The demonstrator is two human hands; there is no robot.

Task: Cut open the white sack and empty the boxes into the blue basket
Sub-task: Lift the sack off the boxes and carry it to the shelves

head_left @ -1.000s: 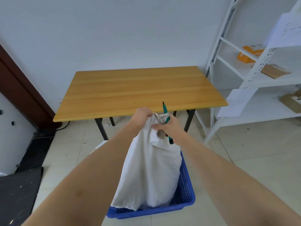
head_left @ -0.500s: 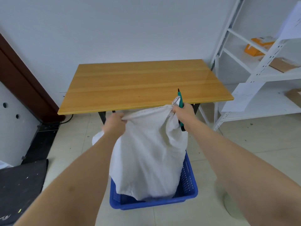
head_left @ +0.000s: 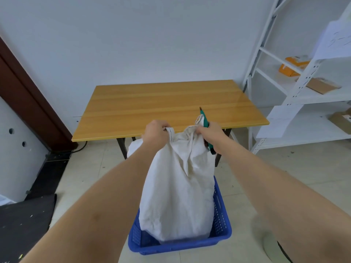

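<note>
Closest to you, straight below both of your hands, sits the blue basket (head_left: 221, 231) on the floor, and the white sack (head_left: 178, 196) hangs down into it with its long axis upright, its bottom end resting inside the basket walls. No boxes show; whatever has dropped is hidden behind the cloth, and I cannot tell whether anything remains inside. Follow the sack up and you reach your grip: your left hand (head_left: 155, 132) has its fingers curled tight round one bunched corner of the upper edge, and your right hand (head_left: 209, 132) pinches the opposite corner while also clutching the green cutter (head_left: 205, 123), whose tip points up and away from you beyond the knuckles. The two hands sit level and near each other, equally close to the sack, so the cloth between them droops slack. The relation that matters is vertical: sack directly under your fists, basket directly under the sack, so my judgement is that a straight lift and shake keeps any contents falling inside the rim. Beyond your hands stands the wooden table (head_left: 133, 111), and further off to your right the white shelving (head_left: 296, 92)
</note>
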